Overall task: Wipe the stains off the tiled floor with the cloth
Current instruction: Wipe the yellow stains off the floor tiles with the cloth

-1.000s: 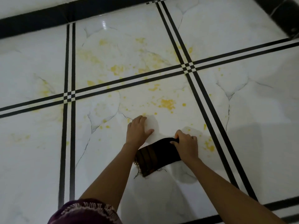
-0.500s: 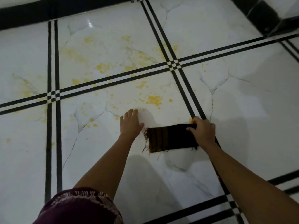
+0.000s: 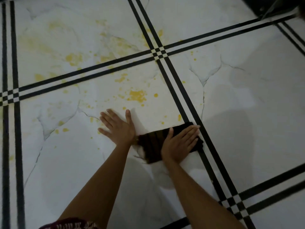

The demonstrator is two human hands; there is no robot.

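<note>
A dark brown folded cloth (image 3: 152, 144) with a frayed left edge lies flat on the white marbled tiled floor (image 3: 66, 162). My right hand (image 3: 179, 143) presses on the cloth's right half with straight fingers that reach the black grout band. My left hand (image 3: 117, 126) rests flat on the bare tile just left of the cloth, fingers spread. Yellow stains lie beyond both hands: a large blotch (image 3: 137, 95), small drops (image 3: 179, 117) near the cloth's far edge, and fainter smears (image 3: 73, 57) on the far tile.
Double black bands (image 3: 181, 90) cross the floor between tiles and meet at a checkered crossing (image 3: 159, 52). A dark object (image 3: 270, 5) stands at the far right corner. A maroon patterned garment (image 3: 71, 225) shows at the bottom edge.
My right hand went from gripping the cloth's edge to lying flat on top of it. The cloth has shifted right, up to the black band. My left hand spread its fingers on the tile.
</note>
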